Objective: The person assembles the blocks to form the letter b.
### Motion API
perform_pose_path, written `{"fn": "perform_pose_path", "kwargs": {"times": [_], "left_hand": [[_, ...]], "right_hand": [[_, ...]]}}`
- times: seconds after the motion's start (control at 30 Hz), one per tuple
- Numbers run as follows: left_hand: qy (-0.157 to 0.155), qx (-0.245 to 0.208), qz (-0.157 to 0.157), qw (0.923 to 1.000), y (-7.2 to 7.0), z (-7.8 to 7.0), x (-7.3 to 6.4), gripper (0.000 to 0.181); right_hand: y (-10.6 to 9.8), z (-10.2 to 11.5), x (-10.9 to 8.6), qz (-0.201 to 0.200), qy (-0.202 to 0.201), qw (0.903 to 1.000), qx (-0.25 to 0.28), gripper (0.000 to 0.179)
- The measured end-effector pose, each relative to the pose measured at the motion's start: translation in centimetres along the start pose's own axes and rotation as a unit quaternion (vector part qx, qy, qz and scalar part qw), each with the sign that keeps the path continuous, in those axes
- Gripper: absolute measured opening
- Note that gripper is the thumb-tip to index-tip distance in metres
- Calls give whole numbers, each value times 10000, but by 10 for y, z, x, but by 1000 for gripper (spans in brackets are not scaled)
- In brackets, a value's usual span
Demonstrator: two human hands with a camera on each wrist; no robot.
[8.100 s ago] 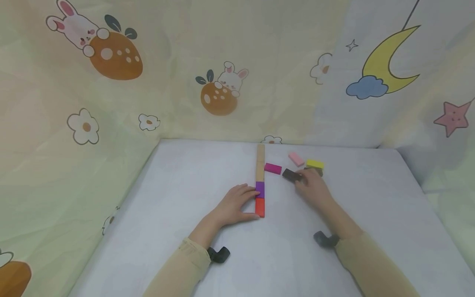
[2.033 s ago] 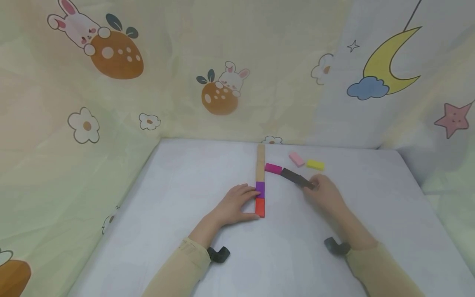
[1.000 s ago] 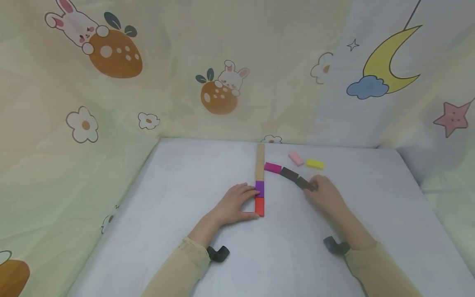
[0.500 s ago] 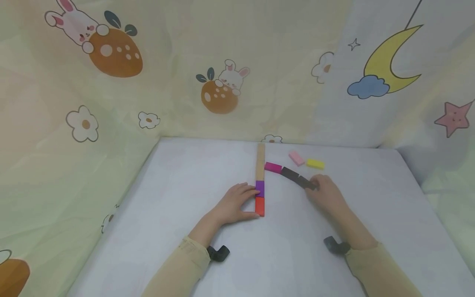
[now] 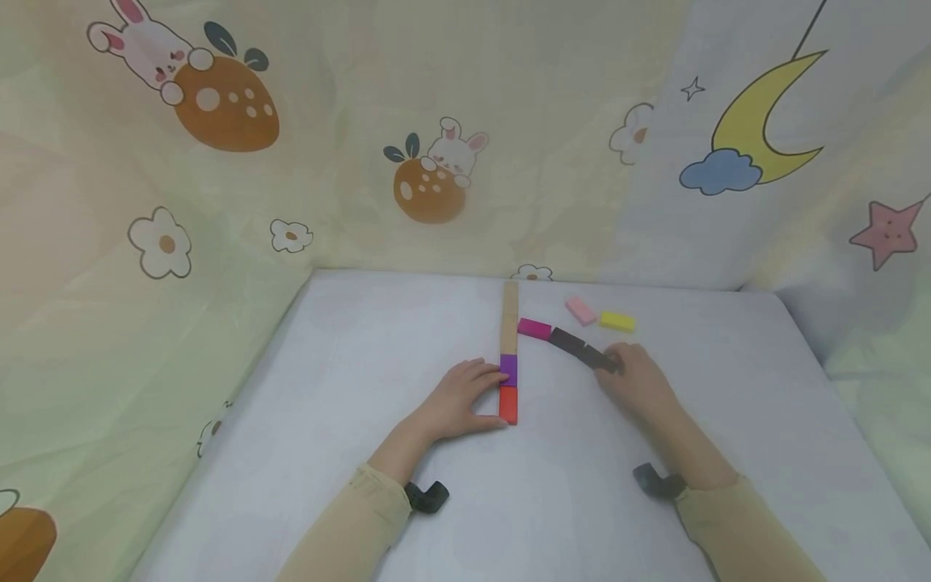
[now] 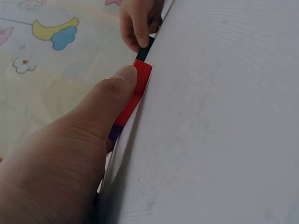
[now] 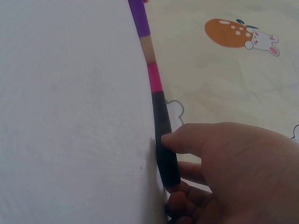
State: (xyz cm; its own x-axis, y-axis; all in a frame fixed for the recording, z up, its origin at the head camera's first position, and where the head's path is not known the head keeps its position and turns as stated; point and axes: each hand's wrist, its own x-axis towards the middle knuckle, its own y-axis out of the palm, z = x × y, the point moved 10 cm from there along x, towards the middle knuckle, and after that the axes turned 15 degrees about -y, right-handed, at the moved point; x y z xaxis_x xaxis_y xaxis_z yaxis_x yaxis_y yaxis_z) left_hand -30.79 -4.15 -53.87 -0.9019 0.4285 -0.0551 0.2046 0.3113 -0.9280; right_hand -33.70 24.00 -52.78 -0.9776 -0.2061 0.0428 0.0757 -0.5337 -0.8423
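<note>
Clock positions are read from the purple block (image 5: 511, 367), with 12 o'clock towards the far edge of the desk (image 5: 560, 501). At 12 o'clock a tan strip (image 5: 510, 318) meets the purple block; whether it is one piece or more cannot be confirmed. At 6 o'clock the red block (image 5: 508, 406) abuts it, completing a straight column.

The left hand (image 5: 458, 402), at 8 o'clock, has thumb and fingers spread apart, the thumb touching the red block's near end and a fingertip on the purple block. This placement appears meant to steady the column against shifting.

The magenta block (image 5: 534, 328), at 1 o'clock, touches or nearly touches the tan strip. The inner black block (image 5: 567, 341), at 2 o'clock, adjoins it, followed by the outer black block (image 5: 598, 358) at 3 o'clock. The right hand (image 5: 634, 381), also at 3 o'clock, pinches the outer black block at its far-out end, presumably leaving the joining end unobstructed. The run slants down from the column.

A pink block (image 5: 580, 311) and a yellow block (image 5: 617, 322) lie loose at 2 o'clock, near one another, touched by neither hand.
</note>
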Motion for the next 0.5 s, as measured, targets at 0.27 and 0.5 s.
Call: {"fn": "perform_pose_path", "kwargs": {"times": [0.27,0.5], "left_hand": [[32,-28,-54,10000,-1,-1,-1,76],[-12,-42,-17,10000,0,0,0,76]], "right_hand": [[4,-3,3,30,-84,9999,58,49],[3,3,9,151,-204,9997,-20,60]]}}
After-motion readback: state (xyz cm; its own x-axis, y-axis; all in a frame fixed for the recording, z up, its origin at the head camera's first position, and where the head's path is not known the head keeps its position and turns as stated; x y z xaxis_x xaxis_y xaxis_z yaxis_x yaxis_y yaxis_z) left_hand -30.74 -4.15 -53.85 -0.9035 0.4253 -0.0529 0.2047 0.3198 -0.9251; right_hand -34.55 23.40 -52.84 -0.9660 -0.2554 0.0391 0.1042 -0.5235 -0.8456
